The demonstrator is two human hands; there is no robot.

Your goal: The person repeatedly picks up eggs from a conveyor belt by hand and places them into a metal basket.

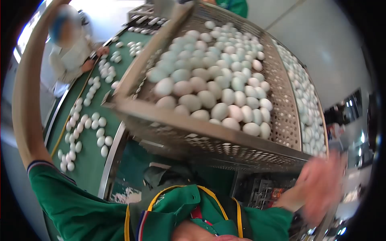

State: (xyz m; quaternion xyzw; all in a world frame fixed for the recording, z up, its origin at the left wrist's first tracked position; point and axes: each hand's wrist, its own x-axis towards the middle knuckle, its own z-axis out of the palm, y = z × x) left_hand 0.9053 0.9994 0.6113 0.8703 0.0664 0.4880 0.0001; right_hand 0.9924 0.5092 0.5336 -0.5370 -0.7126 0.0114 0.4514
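Note:
My right hand (pixel 321 186) is smeared by motion beside the front right corner of a perforated metal crate (pixel 209 134), so its fingers cannot be made out. Whether it touches the crate is unclear. The crate holds a large heap of white and pale bluish eggs (pixel 207 98), and a divider (pixel 287 84) splits off a second section of eggs (pixel 307 100) on the right. My left forearm rises along the left side of the view, and the hand itself lies beyond the top edge.
A green conveyor belt (pixel 90 160) on the left carries many scattered eggs (pixel 76 132). Across it stands a co-worker (pixel 70 60) with hands at the belt's edge. Another person's green sleeve (pixel 235 6) shows behind the crate. Metal rollers (pixel 148 22) bear more eggs at the far end.

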